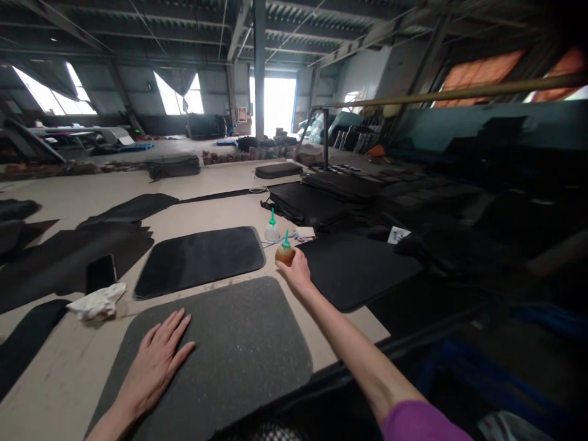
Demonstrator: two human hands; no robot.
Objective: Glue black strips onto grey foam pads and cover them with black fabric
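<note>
My left hand [158,355] lies flat on a large dark grey mat [239,331] with rounded corners, its fingers stretched out. With the arm reached forward, my right hand [297,269] is closed around a squeeze bottle [284,254] of brown liquid with a green nozzle. Just behind it stands a second, clear bottle [272,231], also green-tipped. A smooth black mat [202,257] lies beyond the grey one, and another black sheet [358,269] is to the right of my right hand.
A crumpled white cloth [98,302] and a dark phone [100,274] are on the left. Dark sheets [68,257] spread behind them. Stacked black pieces [312,205] lie at the back right, near a cord [280,240] and a small white label [397,234].
</note>
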